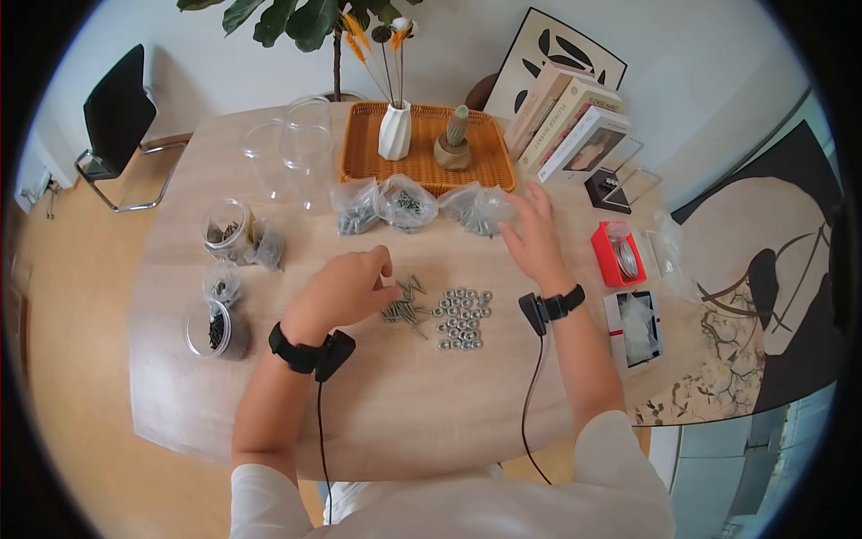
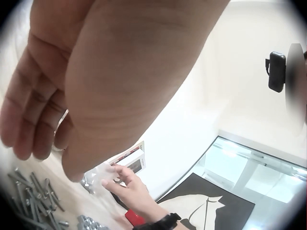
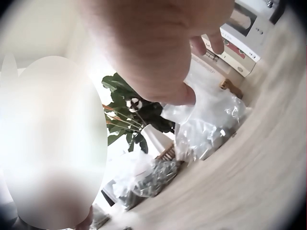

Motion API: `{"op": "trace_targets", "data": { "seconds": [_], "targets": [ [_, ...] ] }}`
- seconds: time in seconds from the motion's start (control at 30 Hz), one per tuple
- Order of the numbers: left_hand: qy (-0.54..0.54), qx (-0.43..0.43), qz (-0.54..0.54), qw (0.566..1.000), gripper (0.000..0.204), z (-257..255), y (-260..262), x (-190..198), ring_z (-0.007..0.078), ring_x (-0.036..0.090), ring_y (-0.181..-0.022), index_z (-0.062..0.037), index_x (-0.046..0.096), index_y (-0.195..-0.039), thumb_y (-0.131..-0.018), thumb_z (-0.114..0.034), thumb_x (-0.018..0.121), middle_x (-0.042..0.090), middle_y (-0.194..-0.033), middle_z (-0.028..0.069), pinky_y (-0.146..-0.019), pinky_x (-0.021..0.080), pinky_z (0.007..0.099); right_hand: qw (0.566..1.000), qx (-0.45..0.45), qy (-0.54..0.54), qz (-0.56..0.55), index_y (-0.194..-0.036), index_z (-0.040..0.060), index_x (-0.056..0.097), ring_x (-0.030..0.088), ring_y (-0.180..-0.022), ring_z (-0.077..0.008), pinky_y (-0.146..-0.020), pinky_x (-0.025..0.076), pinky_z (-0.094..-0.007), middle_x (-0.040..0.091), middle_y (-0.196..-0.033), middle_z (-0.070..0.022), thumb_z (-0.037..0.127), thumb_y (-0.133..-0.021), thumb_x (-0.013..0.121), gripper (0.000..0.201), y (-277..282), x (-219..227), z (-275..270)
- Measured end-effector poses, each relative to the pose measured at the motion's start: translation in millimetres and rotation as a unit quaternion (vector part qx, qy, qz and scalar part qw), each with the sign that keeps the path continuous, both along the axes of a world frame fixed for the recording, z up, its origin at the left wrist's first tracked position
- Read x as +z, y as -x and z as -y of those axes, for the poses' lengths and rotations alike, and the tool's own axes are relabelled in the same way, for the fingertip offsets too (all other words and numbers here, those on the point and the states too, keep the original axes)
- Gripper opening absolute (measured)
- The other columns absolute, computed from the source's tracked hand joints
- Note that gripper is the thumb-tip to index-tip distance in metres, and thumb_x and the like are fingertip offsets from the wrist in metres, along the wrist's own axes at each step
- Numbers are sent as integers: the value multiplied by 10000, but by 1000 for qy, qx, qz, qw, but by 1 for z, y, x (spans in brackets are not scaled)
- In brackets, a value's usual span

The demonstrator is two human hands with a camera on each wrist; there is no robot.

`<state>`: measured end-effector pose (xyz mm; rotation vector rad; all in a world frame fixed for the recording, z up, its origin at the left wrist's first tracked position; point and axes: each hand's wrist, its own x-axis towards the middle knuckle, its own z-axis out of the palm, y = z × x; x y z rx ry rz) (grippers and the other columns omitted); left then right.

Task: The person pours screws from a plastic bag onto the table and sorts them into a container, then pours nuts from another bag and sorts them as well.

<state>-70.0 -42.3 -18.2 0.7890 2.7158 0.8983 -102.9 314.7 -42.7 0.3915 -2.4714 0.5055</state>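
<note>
My left hand (image 1: 346,286) hovers at the left edge of a loose pile of bolts (image 1: 406,308), fingers loosely bent and nothing between them. In the left wrist view its fingers (image 2: 31,120) hang down above the bolts (image 2: 36,199). Right of the pile, several metal nuts (image 1: 462,319) lie grouped on the wooden table. My right hand (image 1: 536,235) reaches to a clear plastic bag of hardware (image 1: 478,212), thumb and fingers spread apart. In the right wrist view, the thumb tip overlaps the upper edge of that bag (image 3: 208,124).
Two more hardware bags (image 1: 357,208) (image 1: 407,205) stand before a wicker tray (image 1: 355,171). Clear jars (image 1: 229,229) (image 1: 215,331) sit at the left. A red box (image 1: 618,256) and a white box (image 1: 634,328) lie at the right, with books (image 1: 575,121) behind.
</note>
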Motion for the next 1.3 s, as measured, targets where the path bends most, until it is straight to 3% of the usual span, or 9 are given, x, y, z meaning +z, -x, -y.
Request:
{"op": "trace_targets", "data": {
  "seconds": [0.3,0.4,0.47,0.83,1.0,1.1,1.13,1.17,1.3],
  "targets": [
    [-153,74,37,985,273,-13,5,-4,281,735,-810,5,676,-1071,-949,-203,804,755,-880,137,-776,585,378,998,41,-19,-37,-999,43,762,609,-1170,-379,-1036,494,-494,688,-1193,-135,50,-831,808,175,1,15,-1],
    [-54,56,36,996,347,-12,2,5,308,743,-822,-3,689,-1043,-908,-281,847,764,-899,153,-773,582,402,997,73,-35,-9,-1024,61,753,617,-1106,-343,-987,504,-487,699,-1104,-94,51,-835,805,196,-3,8,5],
    [138,-51,98,984,463,-7,-11,15,372,745,-849,-11,704,-1008,-840,-405,879,774,-936,178,-783,575,448,997,73,-34,8,-1022,65,736,625,-1081,-340,-970,505,-485,706,-1083,-92,57,-844,801,190,-4,4,9],
    [170,-79,6,982,488,-34,-36,-23,444,734,-878,-14,704,-979,-804,-440,865,757,-872,215,-810,577,517,988,13,130,76,-1066,23,616,692,-875,-373,-796,557,-474,727,-936,-164,78,-1015,669,92,-7,22,4],
    [143,-54,-13,988,380,-28,-28,-9,427,728,-828,-23,699,-934,-859,-367,844,753,-836,205,-788,584,485,947,77,282,136,-1068,20,582,683,-699,-171,-690,544,-330,775,-958,-130,123,-1069,666,132,-16,26,9],
    [61,-23,57,996,416,-34,-20,4,374,746,-866,-4,704,-1118,-951,-370,812,766,-939,215,-791,591,459,915,98,338,197,-1087,28,570,643,-757,-88,-717,525,-277,742,-944,-67,130,-1080,677,148,-26,25,24],
    [-86,15,59,994,457,-39,-21,-4,347,748,-903,4,656,-1251,-1022,-380,750,764,-1025,207,-803,598,444,914,96,341,195,-1087,28,570,643,-757,-88,-717,525,-277,742,-944,-67,130,-1080,677,148,-30,23,33],
    [-232,52,60,970,502,-44,-21,-12,319,749,-940,11,608,-1385,-1093,-389,687,761,-1112,199,-815,604,429,887,137,394,198,-1099,32,564,626,-774,-77,-728,521,-269,721,-947,-48,137,-1090,672,151,-34,22,43],
    [-366,53,173,913,587,-68,-14,-20,263,730,-1015,4,465,-1556,-1169,-430,548,720,-1229,165,-843,618,409,807,216,504,218,-1125,35,555,628,-854,-75,-761,525,-261,684,-974,-18,141,-1115,649,143,-45,20,65]
  ]
}}
